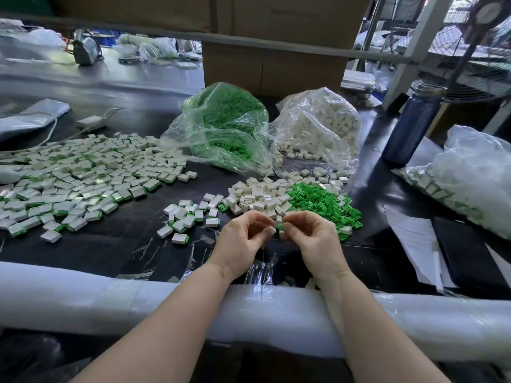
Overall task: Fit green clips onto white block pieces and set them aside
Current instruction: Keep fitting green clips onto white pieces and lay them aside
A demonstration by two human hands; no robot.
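Observation:
My left hand [243, 239] pinches a small white block piece [272, 230] at its fingertips. Right beside it, my right hand [312, 239] pinches a green clip [281, 226], held against the block. Both hands hover over the black table near its front edge. Just behind them lies a heap of loose white blocks [257, 196] and, to its right, a heap of loose green clips [323, 203]. A wide spread of fitted blocks with green clips [83, 175] covers the left of the table, with a smaller group [188, 217] nearer my left hand.
A clear bag of green clips [224, 125] and a clear bag of white blocks [318, 123] stand at the back. A dark bottle [412, 123], another bag [470, 178], papers [414, 239] and a black pad [470, 252] are at the right. White foam padding [110, 294] wraps the front edge.

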